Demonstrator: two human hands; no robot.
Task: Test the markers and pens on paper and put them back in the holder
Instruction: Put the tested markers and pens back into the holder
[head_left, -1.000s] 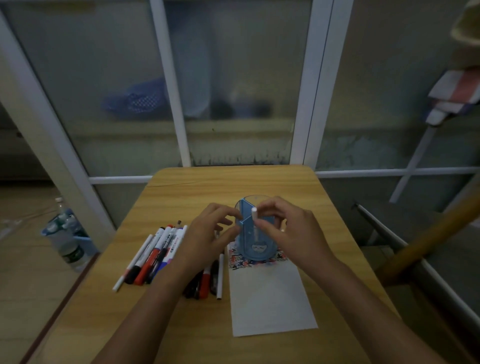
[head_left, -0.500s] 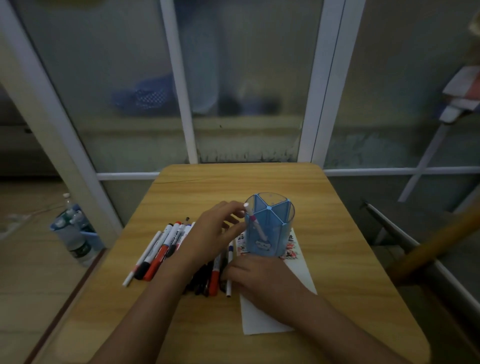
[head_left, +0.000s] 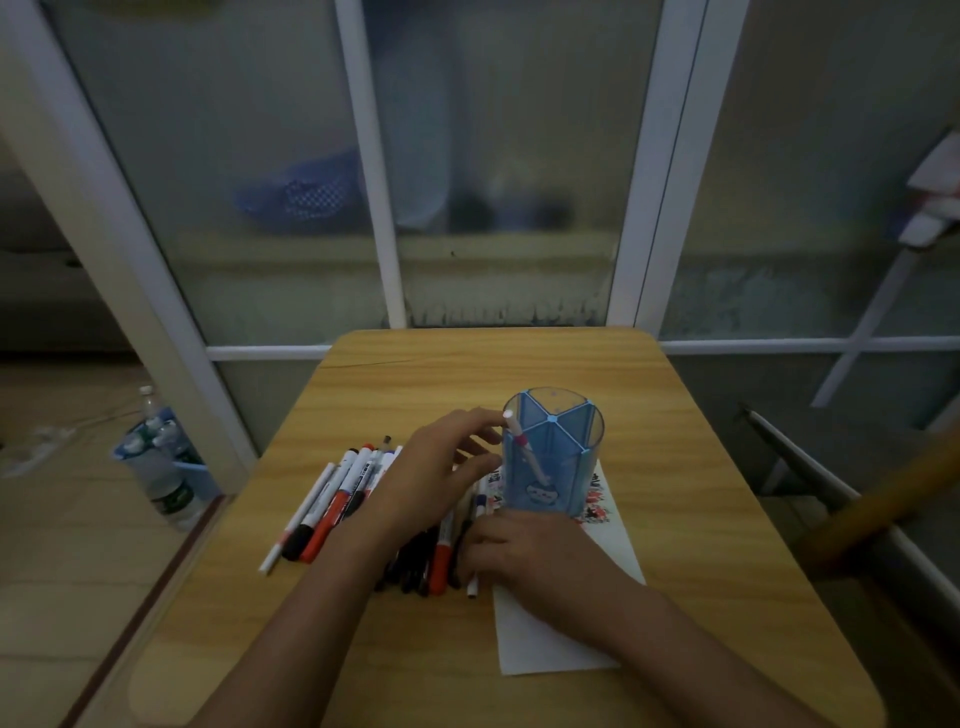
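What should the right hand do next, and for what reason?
Probably pick one pen from the pile: the right hand already rests at its near edge, only one pen stands in the blue holder, which the left hand touches, and many lie untested beside the paper.

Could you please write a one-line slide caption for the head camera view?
One pen stands in the blue holder; the left hand steadies it, the right hand reaches the markers.
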